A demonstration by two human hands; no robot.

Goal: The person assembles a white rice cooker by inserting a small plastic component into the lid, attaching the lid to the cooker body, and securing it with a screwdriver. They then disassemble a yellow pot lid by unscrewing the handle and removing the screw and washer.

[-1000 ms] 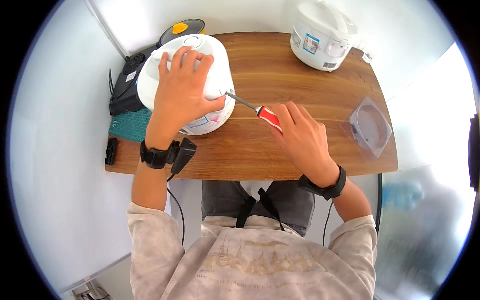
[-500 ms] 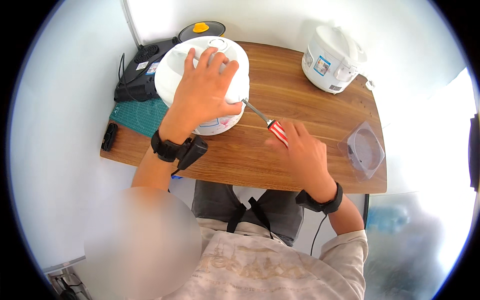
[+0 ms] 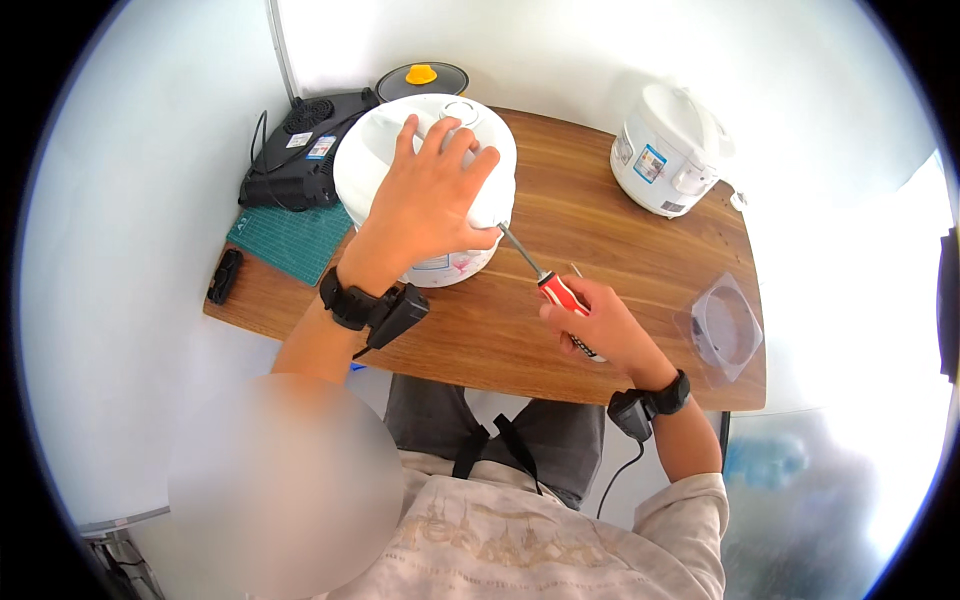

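A white rice cooker [image 3: 365, 165] stands on the left part of the table, its lid facing up. Across that lid lies my left hand [image 3: 425, 200], fingers spread and bent, the thumb at the rim nearest the screwdriver. My right hand [image 3: 605, 325] is closed around the red-and-white handle of a screwdriver [image 3: 523, 250]. The metal shaft slants up and left, and its tip meets the cooker's right edge beside my left thumb. What exactly the tip touches is too small to make out.
Behind the cooker are a black appliance [image 3: 290, 180] with a cord and a dark lid [image 3: 440, 80] with a yellow knob. A green cutting mat [image 3: 290, 240] and a black object [image 3: 225, 277] lie left. Right are another white rice cooker [image 3: 645, 185] and a clear plastic tray [image 3: 725, 330].
The screwdriver handle has turned in my right hand, whose fingers have shifted around it. The tip stays at the cooker's edge. My left hand keeps its place on the lid; the whole view has shifted slightly.
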